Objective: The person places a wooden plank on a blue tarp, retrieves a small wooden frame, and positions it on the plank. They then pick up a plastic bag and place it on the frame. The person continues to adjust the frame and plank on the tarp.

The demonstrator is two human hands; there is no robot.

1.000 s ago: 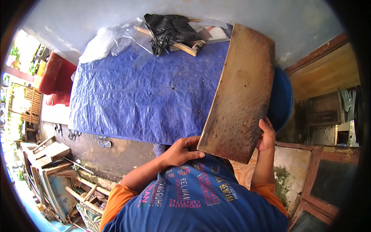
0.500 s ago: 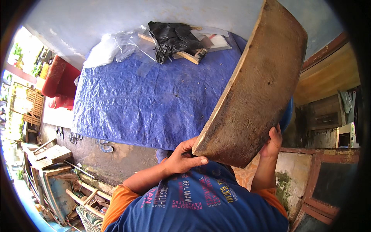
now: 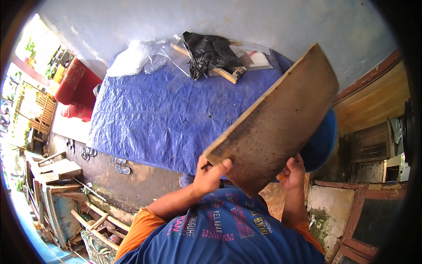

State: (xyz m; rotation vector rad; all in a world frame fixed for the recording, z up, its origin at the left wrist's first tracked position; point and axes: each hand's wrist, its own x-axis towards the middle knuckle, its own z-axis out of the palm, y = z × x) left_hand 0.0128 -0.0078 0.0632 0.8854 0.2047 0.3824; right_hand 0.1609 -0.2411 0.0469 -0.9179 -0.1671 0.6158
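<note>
Board (image 3: 281, 119)'s tilted at the right side of the tarp (image 3: 167, 119), long axis running away and rightward. Left hand (image 3: 208, 178) has its near-left corner pinched; right hand (image 3: 293, 174)'s fingers curl by the right edge, can't tell if gripping.

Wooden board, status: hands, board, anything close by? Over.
Left hand gripping wooden board at near left corner. Right hand by near right edge, contact unclear. Board slanted in view. Blue tub partly hidden behind it.
</note>
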